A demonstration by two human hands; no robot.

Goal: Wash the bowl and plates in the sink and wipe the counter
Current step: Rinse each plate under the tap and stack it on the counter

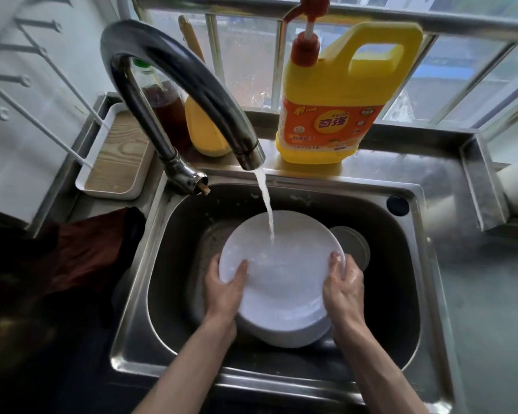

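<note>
1. The white plate (281, 273) is held mid-sink (398, 264), right under the tap's stream (265, 201).
2. Its left rim is gripped by the left hand (223, 289), thumb on top.
3. Its right rim is gripped by the right hand (344, 286).

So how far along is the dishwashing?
Done: no washed dish shows outside the sink. In hand: left hand and right hand grip a white plate under the running tap. Left: a white dish beneath it, another dish behind, then wiping the counter.
</note>
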